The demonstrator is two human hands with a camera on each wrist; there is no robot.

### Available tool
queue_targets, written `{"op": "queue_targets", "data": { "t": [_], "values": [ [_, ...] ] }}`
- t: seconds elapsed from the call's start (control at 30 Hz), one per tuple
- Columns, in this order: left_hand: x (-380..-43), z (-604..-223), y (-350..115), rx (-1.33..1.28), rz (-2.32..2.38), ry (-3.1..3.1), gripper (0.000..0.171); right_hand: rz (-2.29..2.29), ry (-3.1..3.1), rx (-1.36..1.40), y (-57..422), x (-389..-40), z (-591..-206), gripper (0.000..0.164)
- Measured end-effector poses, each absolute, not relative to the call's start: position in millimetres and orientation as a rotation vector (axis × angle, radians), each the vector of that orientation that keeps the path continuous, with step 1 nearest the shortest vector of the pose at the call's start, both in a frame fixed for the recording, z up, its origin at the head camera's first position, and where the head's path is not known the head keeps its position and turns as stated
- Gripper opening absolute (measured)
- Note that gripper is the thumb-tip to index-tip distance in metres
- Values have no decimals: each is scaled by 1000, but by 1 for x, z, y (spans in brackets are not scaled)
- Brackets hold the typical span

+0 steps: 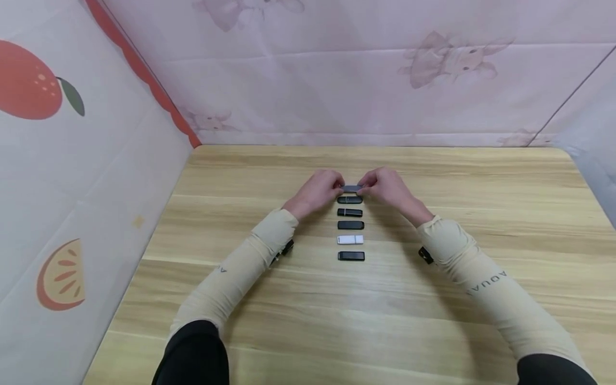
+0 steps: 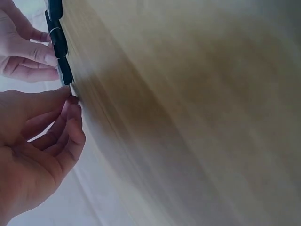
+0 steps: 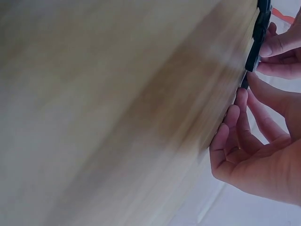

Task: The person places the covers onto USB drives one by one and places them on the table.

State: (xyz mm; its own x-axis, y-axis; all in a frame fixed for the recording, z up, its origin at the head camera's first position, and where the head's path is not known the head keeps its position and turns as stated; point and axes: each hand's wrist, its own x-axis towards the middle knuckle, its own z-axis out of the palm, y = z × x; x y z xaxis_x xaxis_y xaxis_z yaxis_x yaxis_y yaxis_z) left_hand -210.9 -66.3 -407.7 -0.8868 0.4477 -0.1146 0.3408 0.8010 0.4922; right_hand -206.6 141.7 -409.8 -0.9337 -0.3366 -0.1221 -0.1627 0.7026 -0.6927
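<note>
A grey USB flash drive [image 1: 352,189] lies crosswise at the far end of a column of drives. My left hand [image 1: 320,190] pinches its left end between thumb and fingertips, while my right hand [image 1: 387,187] pinches the right end. Just nearer to me is a black flash drive [image 1: 349,200] with a thin light band, close to both thumbs. In the left wrist view, thumb and forefinger of the left hand [image 2: 40,141] meet at the drive's end. The right wrist view has the right hand [image 3: 263,136] at the opposite end, its other fingers curled near the tabletop.
Down the column come more drives: a black one with a band [image 1: 349,213], a dark one [image 1: 351,225], a white one [image 1: 350,239] and a black one [image 1: 351,256] nearest me. They lie on a wooden table [image 1: 308,321], with a pink patterned curtain [image 1: 313,96] behind its far edge.
</note>
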Motion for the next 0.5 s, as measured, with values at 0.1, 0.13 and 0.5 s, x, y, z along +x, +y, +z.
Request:
{"op": "queue_targets", "data": {
  "t": [0.1,0.13,0.5],
  "values": [
    [-210,-407,-65,613,688,2765,19,-1061,2671,-399,140,-205,-409,19],
    [-209,-406,-65,609,693,2765,18,-1067,2669,-402,140,-204,-409,19],
    [-209,-401,-67,569,704,2746,23,-1057,2638,-384,143,-201,-406,30]
  ]
}}
